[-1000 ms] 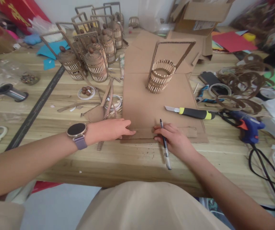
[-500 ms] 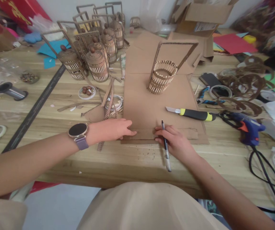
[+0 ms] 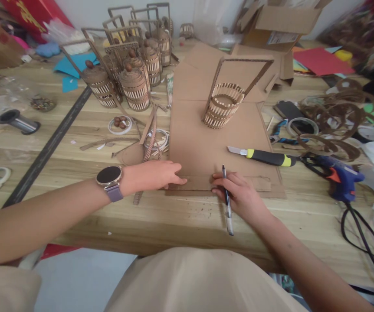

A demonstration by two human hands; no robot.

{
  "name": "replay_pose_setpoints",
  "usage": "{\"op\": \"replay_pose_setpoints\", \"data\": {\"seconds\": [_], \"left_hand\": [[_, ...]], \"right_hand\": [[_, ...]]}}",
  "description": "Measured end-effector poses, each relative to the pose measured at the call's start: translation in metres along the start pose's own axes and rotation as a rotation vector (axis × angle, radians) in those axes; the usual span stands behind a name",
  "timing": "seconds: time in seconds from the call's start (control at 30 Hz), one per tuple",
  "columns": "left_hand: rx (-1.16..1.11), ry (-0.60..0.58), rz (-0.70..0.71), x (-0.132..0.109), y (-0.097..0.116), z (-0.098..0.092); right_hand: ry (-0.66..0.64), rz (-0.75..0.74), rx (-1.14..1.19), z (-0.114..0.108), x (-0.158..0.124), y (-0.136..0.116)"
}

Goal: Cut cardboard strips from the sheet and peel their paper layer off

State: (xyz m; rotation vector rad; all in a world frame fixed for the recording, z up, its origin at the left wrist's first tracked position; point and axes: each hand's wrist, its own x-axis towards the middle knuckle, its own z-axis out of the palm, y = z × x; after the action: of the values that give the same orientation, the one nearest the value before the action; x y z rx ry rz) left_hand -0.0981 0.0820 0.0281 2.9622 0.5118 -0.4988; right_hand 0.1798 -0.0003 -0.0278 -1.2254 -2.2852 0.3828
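Note:
A narrow cardboard strip [image 3: 200,183] lies along the near edge of a large brown cardboard sheet [image 3: 203,138]. My left hand [image 3: 156,174], with a watch on its wrist, rests flat on the strip's left end, fingers stretched out. My right hand [image 3: 241,193] presses its fingertips on the strip further right while gripping a black pen [image 3: 227,203], tip pointing away from me. An open slatted cardboard basket with a tall handle [image 3: 221,104] stands on the sheet beyond both hands.
A yellow-and-black utility knife [image 3: 261,156] lies right of the sheet, then a blue glue gun [image 3: 338,175] with its cord. Several finished lidded baskets [image 3: 131,84] stand at back left. A long black ruler [image 3: 48,147], cardboard coils [image 3: 333,121] and an open box [image 3: 278,26] surround the work.
My hands hold almost the same place on the strip; the view has shifted slightly, and my right hand with the pen has edged a little to the right.

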Motion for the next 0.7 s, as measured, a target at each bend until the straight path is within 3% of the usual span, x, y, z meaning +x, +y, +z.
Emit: {"op": "replay_pose_setpoints", "data": {"seconds": [0.3,0.43,0.6,0.7], "left_hand": [[-0.038,-0.011,0.022,0.004,-0.005,0.000],[-0.068,-0.031,0.047,0.007,-0.007,-0.005],[-0.122,-0.029,0.067,0.008,-0.008,-0.009],[-0.158,-0.009,0.066,0.008,-0.009,-0.007]], "right_hand": [[0.013,0.050,0.036,-0.004,0.002,-0.006],[0.016,0.186,0.164,-0.005,0.008,-0.030],[-0.128,0.103,0.401,0.010,0.023,-0.064],[-0.090,0.207,0.475,0.025,0.031,-0.075]]}}
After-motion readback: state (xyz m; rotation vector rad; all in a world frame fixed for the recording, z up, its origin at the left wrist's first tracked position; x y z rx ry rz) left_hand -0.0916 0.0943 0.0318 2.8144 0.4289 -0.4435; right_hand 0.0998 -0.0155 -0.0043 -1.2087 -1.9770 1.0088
